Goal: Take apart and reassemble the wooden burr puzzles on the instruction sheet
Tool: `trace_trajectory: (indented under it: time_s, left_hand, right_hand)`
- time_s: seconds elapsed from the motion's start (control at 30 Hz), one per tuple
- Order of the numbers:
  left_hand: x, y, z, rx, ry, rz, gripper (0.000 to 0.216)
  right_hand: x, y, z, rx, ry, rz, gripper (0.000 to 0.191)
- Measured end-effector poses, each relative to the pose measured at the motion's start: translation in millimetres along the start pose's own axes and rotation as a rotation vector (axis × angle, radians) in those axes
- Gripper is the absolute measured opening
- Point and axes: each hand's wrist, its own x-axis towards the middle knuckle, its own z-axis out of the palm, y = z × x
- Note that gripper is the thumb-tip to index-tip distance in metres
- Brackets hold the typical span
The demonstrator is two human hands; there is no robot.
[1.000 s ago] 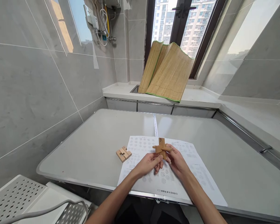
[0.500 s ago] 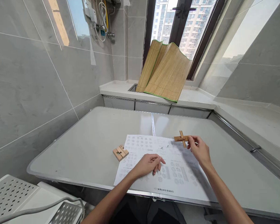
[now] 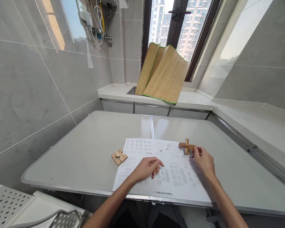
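Observation:
My right hand (image 3: pixel 204 161) pinches the right end of a cross-shaped wooden puzzle (image 3: pixel 186 146) between thumb and fingers. The cross is made of interlocked brown wooden pieces and is at the top right corner of a printed instruction sheet (image 3: pixel 144 186); whether it touches the table I cannot tell. My left hand (image 3: pixel 146 167) rests on the middle of the sheet, fingers loosely bent and nothing in them. Beyond the sheet's left edge lies a flat, light wooden block puzzle (image 3: pixel 119 157) with a small gap in its middle.
A pale folding table (image 3: pixel 90 142) with a centre seam carries everything. Behind it, a folded bamboo mat (image 3: pixel 167 74) leans on the white window ledge (image 3: pixel 194 98). White perforated shelving with a grey cable (image 3: pixel 45 218) stands at the lower left.
My right hand has turned the wooden cross, so its shorter arm now stands more upright and its broad face shows. My left hand stays on the sheet. The whole view has shifted slightly.

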Motion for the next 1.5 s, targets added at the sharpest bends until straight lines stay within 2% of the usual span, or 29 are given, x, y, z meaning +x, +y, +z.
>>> trace_trajectory:
  time_s: [0.1,0.17,0.23,0.3,0.33,0.4,0.53,0.57,0.63,0.77,0.9,1.2,1.27,1.33,1.4,1.5]
  left_hand:
    - [-2.2,2.4,2.5,0.016,-0.014,-0.013,0.043]
    - [-4.0,5.4,4.2,0.044,-0.038,-0.021,0.040]
    - [-6.3,10.0,4.3,0.082,-0.054,-0.027,0.037]
    - [-10.8,15.5,1.3,0.168,0.004,-0.002,0.035]
    - [-14.1,18.0,-1.7,0.244,0.080,0.027,0.035]
    - [-23.3,21.2,-10.9,0.424,0.319,0.111,0.034]
    - [-47.2,18.3,-40.4,0.750,0.821,0.191,0.022]
    - [-52.7,16.2,-49.2,0.796,0.898,0.192,0.023]
    - [-61.9,11.7,-67.0,0.846,0.952,0.158,0.028]
    - [-72.4,4.0,-93.1,0.903,0.824,0.034,0.052]
    - [-76.6,-1.9,-98.6,0.934,0.717,0.023,0.060]
    - [-76.9,-9.7,-104.0,0.894,0.746,0.054,0.048]
    - [-78.0,-5.2,-98.9,0.870,0.756,0.093,0.048]
    - [-76.4,2.1,-85.0,0.823,0.738,0.163,0.047]
    - [-70.0,10.2,-63.7,0.757,0.608,0.214,0.049]
    - [-52.7,19.9,-29.2,0.678,0.341,0.272,0.055]
  right_hand:
    - [-18.5,6.9,-6.7,-0.045,0.030,0.009,0.047]
    - [-36.6,9.3,-7.5,-0.092,0.066,-0.039,0.049]
    - [-57.7,8.1,-4.8,0.025,0.003,-0.118,0.047]
    - [-78.7,3.4,0.2,0.172,-0.116,-0.159,0.043]
    - [-88.1,0.5,2.9,0.225,-0.156,-0.161,0.042]
    - [-102.9,-4.6,7.6,0.282,-0.193,-0.194,0.040]
    - [-115.5,-7.8,11.0,0.280,-0.154,-0.215,0.035]
    - [-116.1,-7.7,11.0,0.277,-0.145,-0.217,0.035]
    - [-116.1,-7.4,11.1,0.279,-0.145,-0.229,0.033]
    - [-115.2,-8.1,13.1,0.292,-0.157,-0.247,0.032]
    - [-114.6,-9.2,15.9,0.294,-0.167,-0.242,0.031]
    - [-116.2,-14.5,13.2,0.308,-0.170,-0.262,0.029]
    - [-116.6,-15.1,12.4,0.298,-0.175,-0.265,0.029]
    - [-116.7,-14.7,12.1,0.292,-0.174,-0.274,0.029]
    - [-116.3,-13.9,12.1,0.287,-0.172,-0.278,0.030]
    - [-114.9,-12.9,11.9,0.278,-0.179,-0.271,0.031]
